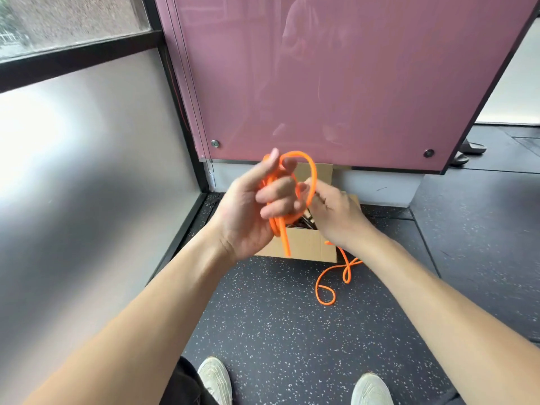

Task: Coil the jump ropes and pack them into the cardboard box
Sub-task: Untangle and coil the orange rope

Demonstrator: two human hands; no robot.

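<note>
Rope (314, 173) coils half-hidden btwn hands (248, 211).

Both bare forearms are extended forward from the lower corners of the view and are brought together at chest height. The left hand (251, 211) is turned palm-up toward the camera, its wrist bent slightly back; its fingers (277, 194) are curled inward and closed around several loops of the orange rope (312, 173), while the thumb is raised straight up beside the loops. The right hand (336, 211) is held just beside it, back of the hand facing up, with its fingertips (306, 188) pinched on the outer arc of the rope. The two hands are nearly touching at the fingers.
</note>
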